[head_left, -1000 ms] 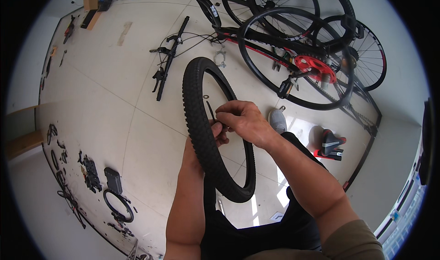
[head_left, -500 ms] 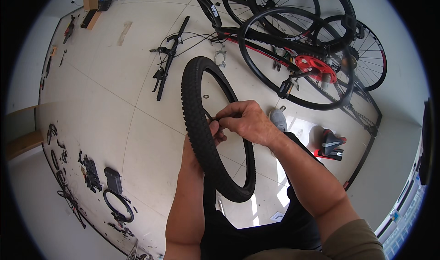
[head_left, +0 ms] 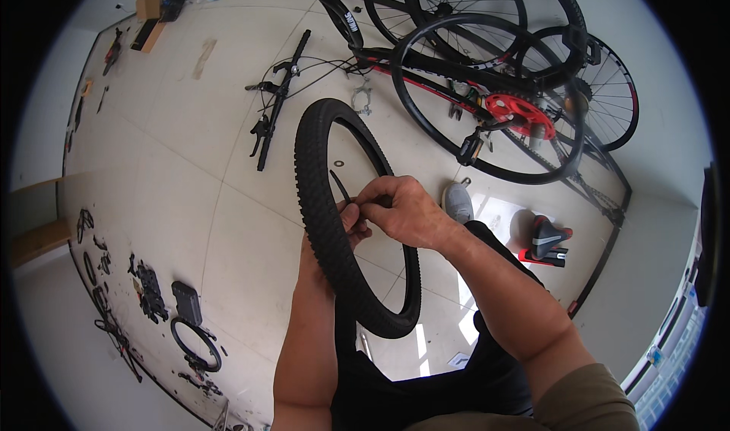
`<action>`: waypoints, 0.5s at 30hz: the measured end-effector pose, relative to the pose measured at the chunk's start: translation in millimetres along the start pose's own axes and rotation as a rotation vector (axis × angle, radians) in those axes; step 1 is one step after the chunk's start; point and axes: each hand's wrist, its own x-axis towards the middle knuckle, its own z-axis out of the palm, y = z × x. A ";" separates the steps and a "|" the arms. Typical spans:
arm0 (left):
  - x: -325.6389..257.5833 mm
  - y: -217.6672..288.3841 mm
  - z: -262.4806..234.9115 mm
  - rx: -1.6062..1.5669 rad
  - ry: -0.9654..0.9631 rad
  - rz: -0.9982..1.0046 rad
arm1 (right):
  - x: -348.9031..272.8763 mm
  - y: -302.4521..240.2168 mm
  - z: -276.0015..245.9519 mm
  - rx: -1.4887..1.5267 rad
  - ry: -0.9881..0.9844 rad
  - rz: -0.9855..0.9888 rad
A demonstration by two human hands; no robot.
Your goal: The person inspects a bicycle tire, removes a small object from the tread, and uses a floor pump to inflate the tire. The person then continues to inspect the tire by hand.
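A black knobbly bicycle tyre point(head_left: 315, 203) stands upright and slightly tilted in front of me, round my left wrist. My left hand point(head_left: 352, 224) is inside the ring, closed, its thumb pressed to its fingers. A thin black strip point(head_left: 339, 185) with a narrow free end pokes up from between its fingertips. My right hand point(head_left: 403, 209) reaches in over the tyre's right side, thumb and forefinger pinched at the strip's lower end, against the left fingertips. What the strip's lower end looks like is hidden by the fingers.
Beyond the tyre, a black-and-red bicycle frame point(head_left: 433, 81) lies with wheels and a loose black tyre point(head_left: 403, 100). A handlebar point(head_left: 280, 100) with cables lies left of it. A saddle point(head_left: 549, 237) rests at right. A flat ring point(head_left: 338, 163) and scattered bike parts point(head_left: 150, 290) lie on the tiles.
The tyre and both hands have shifted slightly left and down in the picture. More of the thin black strip now shows above the fingers. Both hands stay pinched together.
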 end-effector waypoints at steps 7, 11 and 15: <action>-0.1 3.8 3.5 0.043 0.002 -0.015 | 4.1 5.1 -0.9 0.011 0.077 -0.010; -3.8 7.8 4.8 0.130 -0.055 -0.060 | 4.3 -1.2 -0.3 0.123 0.111 0.012; -6.9 9.7 8.1 0.254 -0.090 -0.109 | 5.0 -7.1 -5.2 0.249 0.041 0.100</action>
